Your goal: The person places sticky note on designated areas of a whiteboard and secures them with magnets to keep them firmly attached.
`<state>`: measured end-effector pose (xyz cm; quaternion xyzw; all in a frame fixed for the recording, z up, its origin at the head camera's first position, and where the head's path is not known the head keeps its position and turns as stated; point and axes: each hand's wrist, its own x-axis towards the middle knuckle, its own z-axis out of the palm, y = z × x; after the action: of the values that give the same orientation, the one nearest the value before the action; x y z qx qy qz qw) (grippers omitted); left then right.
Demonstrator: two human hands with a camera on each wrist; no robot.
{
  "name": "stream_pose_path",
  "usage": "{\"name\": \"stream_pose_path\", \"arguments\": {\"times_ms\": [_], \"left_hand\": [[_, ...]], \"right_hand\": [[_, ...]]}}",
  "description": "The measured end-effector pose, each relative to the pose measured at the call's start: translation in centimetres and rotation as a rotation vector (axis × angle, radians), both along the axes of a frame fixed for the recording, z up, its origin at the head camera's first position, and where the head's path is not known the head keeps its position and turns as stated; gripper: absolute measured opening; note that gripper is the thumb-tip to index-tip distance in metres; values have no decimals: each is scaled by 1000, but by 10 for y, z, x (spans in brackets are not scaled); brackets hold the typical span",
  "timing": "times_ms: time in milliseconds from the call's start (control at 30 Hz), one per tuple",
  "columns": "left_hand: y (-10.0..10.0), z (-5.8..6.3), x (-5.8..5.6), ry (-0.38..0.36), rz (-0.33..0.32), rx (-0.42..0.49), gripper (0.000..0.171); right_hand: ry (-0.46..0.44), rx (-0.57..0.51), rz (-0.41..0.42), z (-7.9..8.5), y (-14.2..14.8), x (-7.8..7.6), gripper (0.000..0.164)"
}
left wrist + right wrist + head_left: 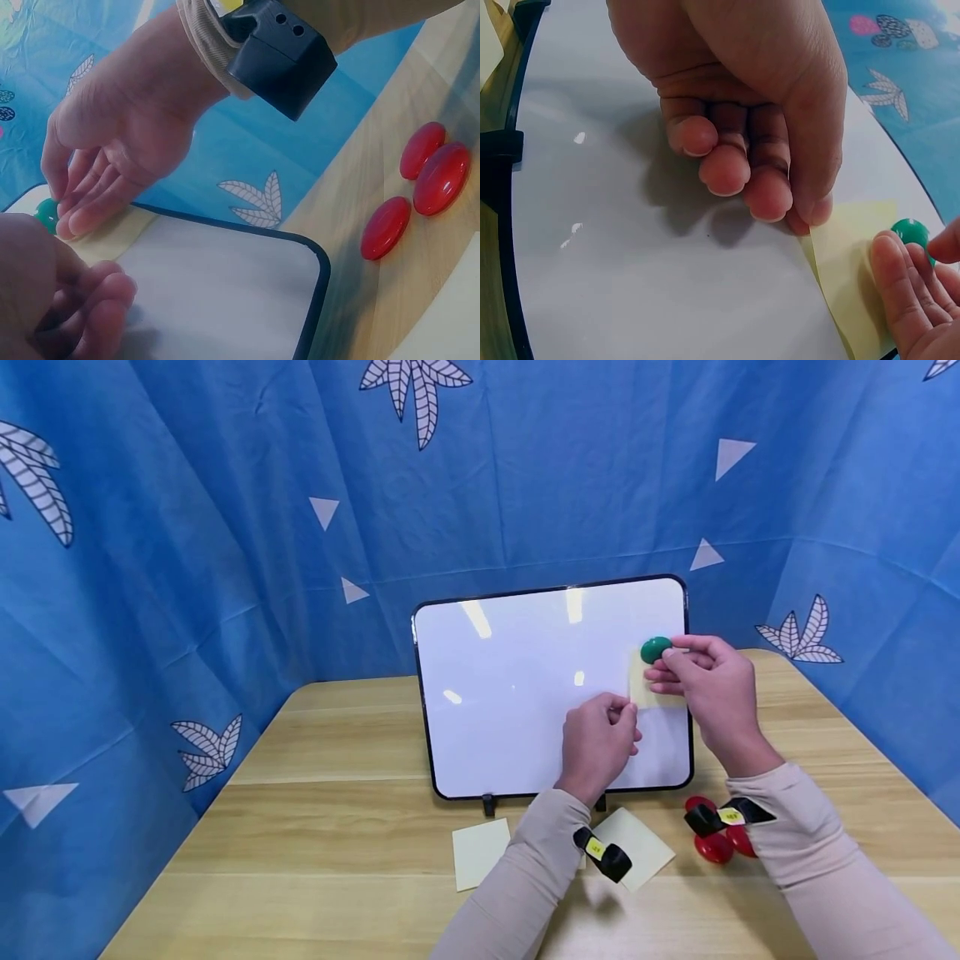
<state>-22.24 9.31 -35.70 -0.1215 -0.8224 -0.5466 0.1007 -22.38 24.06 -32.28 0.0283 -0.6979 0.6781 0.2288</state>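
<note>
A pale yellow paper note [640, 693] lies against the right side of a small black-framed whiteboard [510, 693]. My left hand [598, 739] pinches the note's lower left edge between thumb and index finger. In the right wrist view, the other fingers of that left hand [742, 135] curl beside the board. My right hand [720, 693] holds a round green magnet [656, 649] between thumb and index finger at the top of the note. Its remaining fingers lie over the paper. Whether the magnet touches the note is hard to tell.
Several red magnets [441, 180] lie on the wooden table [337, 843] under my right forearm. Pale square papers [480, 853] lie before the board, partly hidden by my left arm. Black feet [489, 805] support the board. A blue patterned curtain [525, 485] hangs behind.
</note>
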Motion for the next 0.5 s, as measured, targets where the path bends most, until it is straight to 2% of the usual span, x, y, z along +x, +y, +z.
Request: {"name": "stream_pose_path", "arguments": {"times_ms": [500], "left_hand": [[-2,-1,0,21,0,-9,9]], "right_hand": [[-32,27,-13,2,-2,2,40]]}}
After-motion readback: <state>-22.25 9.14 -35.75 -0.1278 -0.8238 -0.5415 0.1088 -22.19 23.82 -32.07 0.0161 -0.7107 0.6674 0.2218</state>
